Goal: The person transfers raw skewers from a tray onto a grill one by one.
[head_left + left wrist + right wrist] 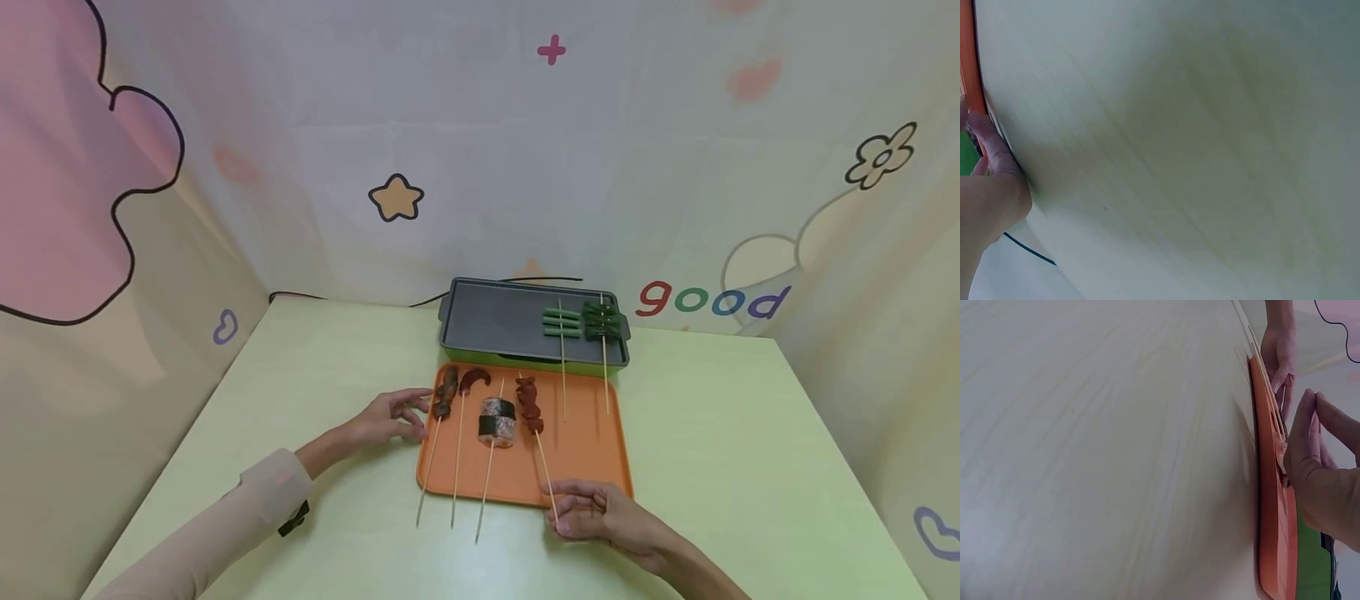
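My right hand point(592, 512) pinches the stick end of a red-brown meat skewer point(528, 404) near the front edge of an orange tray point(588, 454). The meat end is over the tray; whether it touches is unclear. At the tray's left edge is my left hand point(386, 417), its fingers loosely bent beside a dark brown skewer point(444, 396) and holding nothing visible. To the right of that skewer lie a curled dark-red skewer point(474, 380) and a skewer of black-banded rolls point(497, 423). Their sticks overhang the tray's front edge. The left wrist view mostly shows tabletop.
Behind the tray stands a dark grill pan point(491, 321) with a green base. On its right side rest a skewer of green stalks point(562, 322) and one of leafy greens point(602, 322), sticks reaching over the tray. A black cord point(431, 300) runs along the back cloth.
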The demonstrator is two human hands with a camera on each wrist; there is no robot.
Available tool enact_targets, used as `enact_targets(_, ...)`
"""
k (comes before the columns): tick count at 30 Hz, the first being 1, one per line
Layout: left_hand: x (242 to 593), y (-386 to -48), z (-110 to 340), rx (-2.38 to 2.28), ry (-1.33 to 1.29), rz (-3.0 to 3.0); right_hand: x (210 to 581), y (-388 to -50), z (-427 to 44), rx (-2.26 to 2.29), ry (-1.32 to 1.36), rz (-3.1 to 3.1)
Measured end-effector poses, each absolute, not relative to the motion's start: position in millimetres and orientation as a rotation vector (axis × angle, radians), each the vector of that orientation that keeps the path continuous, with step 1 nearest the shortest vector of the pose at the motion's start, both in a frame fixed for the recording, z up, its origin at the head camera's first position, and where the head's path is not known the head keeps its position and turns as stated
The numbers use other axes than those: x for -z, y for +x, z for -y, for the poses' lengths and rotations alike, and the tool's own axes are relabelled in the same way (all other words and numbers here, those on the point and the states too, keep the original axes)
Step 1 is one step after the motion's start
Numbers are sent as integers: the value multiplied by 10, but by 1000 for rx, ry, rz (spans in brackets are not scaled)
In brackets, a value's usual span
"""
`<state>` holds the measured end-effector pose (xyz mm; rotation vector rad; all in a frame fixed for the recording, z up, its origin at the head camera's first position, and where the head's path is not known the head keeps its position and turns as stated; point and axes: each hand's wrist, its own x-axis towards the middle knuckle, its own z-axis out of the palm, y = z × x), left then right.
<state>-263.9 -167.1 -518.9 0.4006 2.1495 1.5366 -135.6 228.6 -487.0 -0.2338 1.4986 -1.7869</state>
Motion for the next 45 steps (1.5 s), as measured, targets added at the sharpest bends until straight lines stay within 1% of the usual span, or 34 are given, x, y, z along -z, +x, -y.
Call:
enact_targets(6,5200,-2649,1679,-1547,402,-2150,4863,-1351,-2265,1787,-323,-1541)
enact_targets(12,5215,-2647,1681,-1554,409,-2142,4839,-1373,-2189,1773,-349,-1693)
enact_targets(17,5221,-2642,1676,-1560,409,-2131,4765,-1457,-2084,1795,-409,-1870)
enact_targets(21,5215,-2636,1677,-1555,413,-2131,4672,-1607,-1999,1828,-432,-1953)
enact_targets(25,5201,-2631,1681,-1557,424,-2129,4545,-1783,-1937,1839,-398,-2016)
enact_targets(32,5201,-2621,1687,-1569,436,-2121,4379,-2155,-1846,1805,-360,-2091)
enact_targets(39,5206,-2621,1715,-1561,406,-2145,4360,-2501,-1783,1750,-277,-2109)
enact_targets(45,5225,-2631,1693,-1570,443,-2133,4399,-2631,-1808,1717,-256,-2102)
